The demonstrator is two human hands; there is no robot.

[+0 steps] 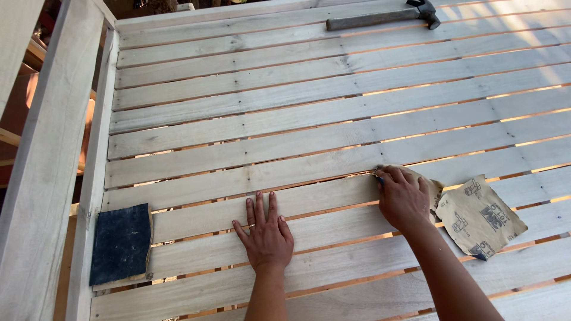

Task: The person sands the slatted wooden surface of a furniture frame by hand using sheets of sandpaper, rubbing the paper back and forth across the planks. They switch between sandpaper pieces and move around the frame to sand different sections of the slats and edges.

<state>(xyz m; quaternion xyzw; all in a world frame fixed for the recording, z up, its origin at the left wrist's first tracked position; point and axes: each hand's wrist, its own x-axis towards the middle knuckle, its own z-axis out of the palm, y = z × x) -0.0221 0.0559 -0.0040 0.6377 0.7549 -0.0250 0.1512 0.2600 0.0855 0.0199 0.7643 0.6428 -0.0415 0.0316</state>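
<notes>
dark sandpaper sheet [121, 242] lies flat at the left edge of the wooden slat frame [309, 113]. left hand [266, 233] rests flat, fingers spread, on a slat. right hand [403, 196] pinches a folded sandpaper piece [433, 189] against a slat gap; tan sandpaper sheet [480, 216] just beside it. hammer [386, 16] lies at far top right

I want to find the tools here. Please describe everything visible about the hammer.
The hammer lies flat on the pale wooden slats at the far right, near the top edge of the view. Its long handle looks grey and worn and points left; its dark metal head points right. No hand touches it.
</notes>
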